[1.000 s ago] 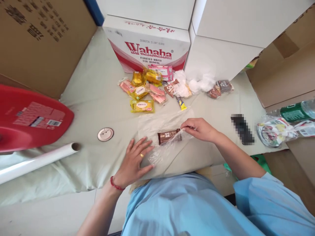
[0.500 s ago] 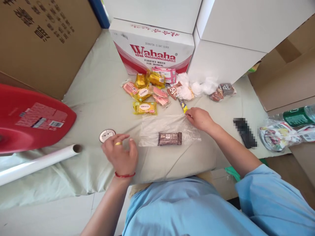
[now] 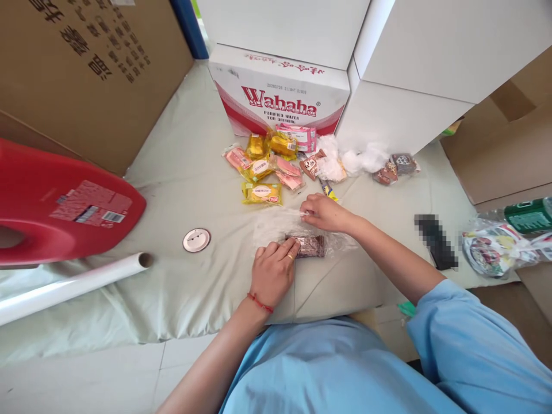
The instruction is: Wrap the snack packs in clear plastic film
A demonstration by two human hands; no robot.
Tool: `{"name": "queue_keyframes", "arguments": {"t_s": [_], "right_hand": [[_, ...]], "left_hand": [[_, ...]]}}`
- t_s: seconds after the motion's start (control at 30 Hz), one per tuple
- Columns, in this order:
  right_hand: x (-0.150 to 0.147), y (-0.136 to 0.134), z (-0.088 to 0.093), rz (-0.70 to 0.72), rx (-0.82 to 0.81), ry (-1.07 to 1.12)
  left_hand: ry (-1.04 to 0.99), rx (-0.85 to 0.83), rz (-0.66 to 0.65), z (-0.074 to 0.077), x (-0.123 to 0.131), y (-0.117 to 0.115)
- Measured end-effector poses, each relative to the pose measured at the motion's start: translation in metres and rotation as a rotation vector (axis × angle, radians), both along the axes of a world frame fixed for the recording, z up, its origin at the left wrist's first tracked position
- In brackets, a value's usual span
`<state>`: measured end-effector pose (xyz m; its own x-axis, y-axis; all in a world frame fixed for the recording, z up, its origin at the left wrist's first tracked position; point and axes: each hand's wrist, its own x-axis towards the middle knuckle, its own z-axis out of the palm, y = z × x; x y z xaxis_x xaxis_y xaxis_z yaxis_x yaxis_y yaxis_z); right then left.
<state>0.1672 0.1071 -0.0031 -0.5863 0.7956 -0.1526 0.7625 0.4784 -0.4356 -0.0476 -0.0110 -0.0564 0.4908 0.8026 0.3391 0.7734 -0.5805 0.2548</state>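
My left hand (image 3: 275, 273) lies open and palm down, fingers side by side and slightly bent, their tips resting on the left end of a dark brown, rectangular wrapped bar (image 3: 314, 246); its thumb is hidden. The bar sits on a clear, crinkled plastic bag (image 3: 272, 225) spread over the pale green cloth (image 3: 224, 282), and my fingers partly cover its pale characters. My right hand (image 3: 326, 214), just beyond the bar, is closed at the fingertips, pinching the bag.

From the left, a large brown cardboard box (image 3: 64, 109) carries dark Chinese characters, 温馨 among them. A red plastic jug (image 3: 34, 190) has a barcoded label, its print too small to read. A white-and-red carton (image 3: 284, 123) says "Wahaha®" and "PURIFIED WATER FOR DRINKING". A brown triangular packet (image 3: 311, 165) shows a big "Q". Far right, a clear plastic bottle's green label (image 3: 528, 214) is unreadable.
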Motion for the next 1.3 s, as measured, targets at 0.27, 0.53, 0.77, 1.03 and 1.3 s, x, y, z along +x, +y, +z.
{"name": "queue_keyframes", "arguments": {"t_s": [0.27, 0.53, 0.77, 1.03, 1.3], "right_hand": [[0.001, -0.081, 0.006, 0.246, 0.004, -0.069], [0.007, -0.089, -0.015, 0.203, -0.099, -0.055], [0.005, -0.083, -0.007, 0.164, -0.184, 0.041], [0.0, -0.093, -0.002, 0.089, -0.158, 0.042], [0.0, -0.109, -0.01, -0.018, -0.129, 0.186]], "left_hand": [[-0.207, -0.179, 0.01, -0.005, -0.012, -0.001], [-0.646, -0.428, 0.292, -0.009, -0.045, 0.04], [-0.598, -0.712, -0.243, 0.002, -0.042, 0.085], [-0.595, -0.675, -0.179, 0.014, -0.074, 0.046], [-0.189, -0.502, 0.176, 0.013, -0.05, 0.029]]}}
